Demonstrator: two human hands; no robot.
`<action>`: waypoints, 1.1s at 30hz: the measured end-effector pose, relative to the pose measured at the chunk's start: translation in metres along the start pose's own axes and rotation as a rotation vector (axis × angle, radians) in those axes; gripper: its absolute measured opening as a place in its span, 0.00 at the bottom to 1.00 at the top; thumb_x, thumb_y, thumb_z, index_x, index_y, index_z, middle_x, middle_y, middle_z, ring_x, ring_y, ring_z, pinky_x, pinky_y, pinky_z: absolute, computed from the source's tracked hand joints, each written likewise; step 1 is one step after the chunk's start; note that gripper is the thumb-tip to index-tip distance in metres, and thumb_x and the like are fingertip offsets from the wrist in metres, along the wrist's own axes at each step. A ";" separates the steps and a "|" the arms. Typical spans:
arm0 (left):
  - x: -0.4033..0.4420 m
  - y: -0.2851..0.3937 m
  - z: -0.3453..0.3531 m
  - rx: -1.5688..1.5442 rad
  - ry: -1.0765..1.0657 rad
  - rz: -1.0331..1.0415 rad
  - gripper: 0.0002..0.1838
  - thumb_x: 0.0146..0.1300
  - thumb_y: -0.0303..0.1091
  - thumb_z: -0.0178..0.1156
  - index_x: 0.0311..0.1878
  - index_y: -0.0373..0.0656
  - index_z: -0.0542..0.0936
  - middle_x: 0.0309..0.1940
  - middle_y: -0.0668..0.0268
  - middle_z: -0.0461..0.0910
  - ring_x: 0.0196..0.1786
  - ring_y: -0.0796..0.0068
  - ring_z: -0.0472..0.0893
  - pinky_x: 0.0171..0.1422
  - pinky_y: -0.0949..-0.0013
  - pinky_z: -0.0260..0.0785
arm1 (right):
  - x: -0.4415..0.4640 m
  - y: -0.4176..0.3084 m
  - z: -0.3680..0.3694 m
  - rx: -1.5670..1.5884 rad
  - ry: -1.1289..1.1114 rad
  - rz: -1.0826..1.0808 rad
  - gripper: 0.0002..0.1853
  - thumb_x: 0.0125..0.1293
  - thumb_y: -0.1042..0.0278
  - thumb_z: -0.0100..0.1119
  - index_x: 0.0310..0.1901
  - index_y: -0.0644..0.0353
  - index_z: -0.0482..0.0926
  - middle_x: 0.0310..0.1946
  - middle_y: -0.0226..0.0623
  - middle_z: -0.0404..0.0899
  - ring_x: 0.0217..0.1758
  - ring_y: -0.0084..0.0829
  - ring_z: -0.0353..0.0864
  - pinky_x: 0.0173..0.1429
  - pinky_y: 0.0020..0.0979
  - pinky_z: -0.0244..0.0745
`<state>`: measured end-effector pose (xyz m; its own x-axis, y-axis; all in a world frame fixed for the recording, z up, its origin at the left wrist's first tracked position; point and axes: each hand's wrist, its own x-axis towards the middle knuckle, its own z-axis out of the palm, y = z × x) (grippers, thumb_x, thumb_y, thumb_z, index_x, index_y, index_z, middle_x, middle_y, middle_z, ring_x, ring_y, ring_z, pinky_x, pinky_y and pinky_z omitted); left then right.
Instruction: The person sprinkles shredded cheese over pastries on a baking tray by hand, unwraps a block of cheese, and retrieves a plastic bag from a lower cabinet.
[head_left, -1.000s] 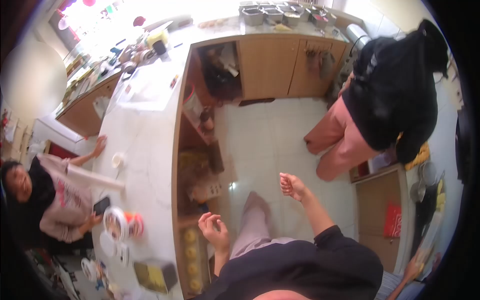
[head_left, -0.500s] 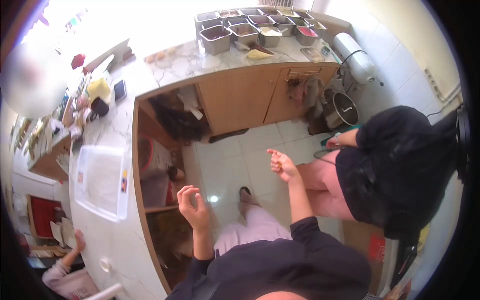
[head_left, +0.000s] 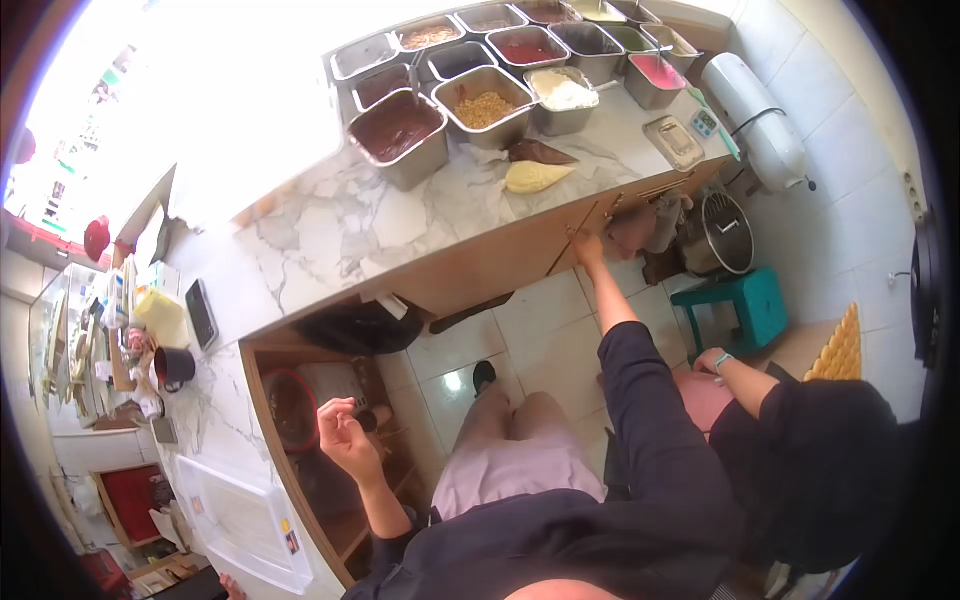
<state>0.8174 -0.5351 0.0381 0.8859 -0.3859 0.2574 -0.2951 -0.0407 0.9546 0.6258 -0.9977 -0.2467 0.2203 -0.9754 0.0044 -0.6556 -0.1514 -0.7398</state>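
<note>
My right hand (head_left: 587,246) reaches forward to the front of the wooden cabinet door (head_left: 480,268) below the counter. Its fingers are pinched at a small knob near the door's upper edge, and they mostly cover it. On the other side, my left hand (head_left: 345,438) hangs in the air before the open shelves (head_left: 350,535), palm up, its fingers loosely bent and nothing in it. Above the cabinet, a yellow-filled piping bag (head_left: 538,177) and a brown-filled one (head_left: 540,152) lie on the marble counter (head_left: 390,235).
Metal tubs (head_left: 400,150) of fillings line the counter's back. A co-worker (head_left: 830,470) sits or crouches at my right, near a green stool (head_left: 745,305) and a metal pot (head_left: 718,240). A clear plastic tray (head_left: 240,520), a phone (head_left: 200,314) and a dark mug (head_left: 174,368) occupy the left counter.
My right hand has gone from mid-air to the cabinet door, and I am closer to the counter. My left hand stays raised. The co-worker is lower in view, uncovering the green stool.
</note>
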 end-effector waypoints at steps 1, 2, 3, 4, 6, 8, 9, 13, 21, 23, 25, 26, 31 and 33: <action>0.016 0.004 0.011 -0.007 -0.011 0.016 0.11 0.52 0.12 0.43 0.33 0.35 0.72 0.35 0.63 0.71 0.42 0.75 0.72 0.53 0.71 0.64 | 0.009 -0.001 0.001 -0.065 0.055 -0.134 0.23 0.56 0.52 0.59 0.43 0.67 0.78 0.23 0.43 0.78 0.23 0.33 0.77 0.28 0.34 0.71; 0.029 0.007 0.019 0.034 -0.059 0.009 0.12 0.52 0.11 0.42 0.34 0.34 0.72 0.35 0.63 0.72 0.42 0.75 0.72 0.52 0.71 0.64 | 0.017 -0.003 0.004 -0.127 0.113 -0.269 0.24 0.54 0.53 0.61 0.43 0.67 0.79 0.26 0.47 0.80 0.25 0.36 0.79 0.32 0.36 0.73; 0.041 0.005 0.028 0.029 -0.083 -0.015 0.12 0.52 0.11 0.41 0.34 0.34 0.72 0.35 0.63 0.72 0.42 0.75 0.72 0.52 0.72 0.65 | 0.025 0.004 0.013 -0.069 0.052 -0.226 0.23 0.54 0.53 0.61 0.41 0.67 0.79 0.26 0.48 0.80 0.27 0.38 0.80 0.32 0.37 0.72; 0.049 0.001 0.036 0.020 -0.102 -0.043 0.12 0.52 0.11 0.41 0.34 0.34 0.72 0.35 0.62 0.72 0.42 0.75 0.72 0.52 0.72 0.65 | 0.031 0.015 0.023 -0.015 -0.010 -0.188 0.22 0.53 0.54 0.62 0.39 0.68 0.79 0.27 0.49 0.80 0.28 0.39 0.80 0.33 0.37 0.72; 0.058 -0.006 0.057 0.027 -0.132 -0.052 0.14 0.50 0.10 0.40 0.35 0.33 0.73 0.36 0.62 0.72 0.41 0.74 0.73 0.51 0.72 0.65 | 0.028 0.028 0.026 0.013 -0.042 -0.137 0.20 0.53 0.56 0.61 0.36 0.68 0.80 0.28 0.50 0.80 0.29 0.41 0.80 0.34 0.38 0.71; 0.057 -0.007 0.078 0.051 -0.146 -0.039 0.15 0.49 0.09 0.40 0.35 0.32 0.73 0.36 0.62 0.72 0.41 0.74 0.73 0.50 0.73 0.66 | 0.005 0.005 0.014 -0.026 0.028 -0.113 0.18 0.54 0.58 0.60 0.33 0.70 0.79 0.27 0.49 0.80 0.30 0.42 0.80 0.33 0.39 0.70; 0.054 -0.007 0.085 0.073 -0.157 -0.039 0.15 0.48 0.09 0.39 0.34 0.32 0.73 0.36 0.62 0.72 0.40 0.74 0.73 0.50 0.74 0.67 | -0.008 -0.001 0.004 0.026 0.013 -0.086 0.18 0.55 0.59 0.59 0.33 0.70 0.79 0.27 0.49 0.80 0.30 0.43 0.80 0.33 0.39 0.70; 0.014 -0.027 0.101 0.079 -0.195 -0.388 0.15 0.47 0.11 0.41 0.36 0.32 0.75 0.34 0.64 0.75 0.41 0.76 0.76 0.49 0.75 0.68 | -0.103 0.005 -0.023 0.075 -0.053 0.127 0.16 0.58 0.62 0.56 0.35 0.72 0.77 0.27 0.49 0.79 0.31 0.47 0.79 0.35 0.38 0.70; -0.043 -0.024 0.183 0.029 -0.278 -0.431 0.19 0.48 0.25 0.56 0.47 0.41 0.75 0.46 0.58 0.70 0.49 0.61 0.72 0.52 0.61 0.68 | -0.225 -0.011 -0.047 -0.038 -0.313 0.220 0.17 0.64 0.63 0.48 0.46 0.68 0.76 0.45 0.52 0.77 0.49 0.43 0.77 0.53 0.36 0.69; -0.059 -0.046 0.210 0.299 -0.264 -0.251 0.34 0.46 0.39 0.63 0.59 0.43 0.66 0.57 0.46 0.61 0.61 0.48 0.60 0.62 0.51 0.59 | -0.238 0.042 -0.039 -0.317 -0.450 -0.317 0.18 0.66 0.63 0.44 0.49 0.67 0.74 0.47 0.50 0.77 0.48 0.43 0.77 0.53 0.36 0.69; -0.086 -0.071 0.237 0.282 -0.436 -0.601 0.47 0.49 0.44 0.64 0.70 0.55 0.49 0.66 0.35 0.36 0.68 0.33 0.46 0.69 0.44 0.49 | -0.235 0.021 -0.044 -0.232 -0.499 -0.256 0.18 0.66 0.62 0.44 0.49 0.67 0.74 0.46 0.49 0.77 0.48 0.42 0.77 0.52 0.36 0.70; -0.105 -0.082 0.248 0.245 -0.481 -0.668 0.48 0.49 0.46 0.65 0.70 0.58 0.46 0.67 0.36 0.31 0.69 0.31 0.42 0.68 0.41 0.48 | -0.232 0.008 -0.048 -0.226 -0.525 -0.261 0.18 0.66 0.62 0.44 0.49 0.67 0.74 0.46 0.49 0.77 0.48 0.42 0.77 0.52 0.35 0.70; -0.138 -0.122 0.213 0.353 -0.474 -0.552 0.47 0.45 0.27 0.62 0.69 0.56 0.52 0.70 0.48 0.28 0.70 0.38 0.45 0.70 0.49 0.49 | -0.240 -0.070 -0.025 -0.181 -0.619 -0.409 0.18 0.67 0.61 0.44 0.50 0.65 0.73 0.44 0.48 0.77 0.47 0.41 0.77 0.50 0.34 0.71; -0.154 -0.160 0.185 0.408 -0.164 -0.320 0.52 0.36 0.13 0.55 0.69 0.59 0.54 0.72 0.59 0.32 0.64 0.38 0.58 0.62 0.49 0.63 | -0.259 -0.094 -0.021 -0.152 -0.671 -0.464 0.18 0.67 0.60 0.44 0.50 0.65 0.73 0.44 0.47 0.77 0.46 0.40 0.77 0.49 0.33 0.71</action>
<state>0.6621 -0.6395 -0.1823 0.8966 -0.4326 -0.0944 -0.1636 -0.5217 0.8373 0.6150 -0.7344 -0.1644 0.8452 -0.5127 -0.1510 -0.4715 -0.5821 -0.6625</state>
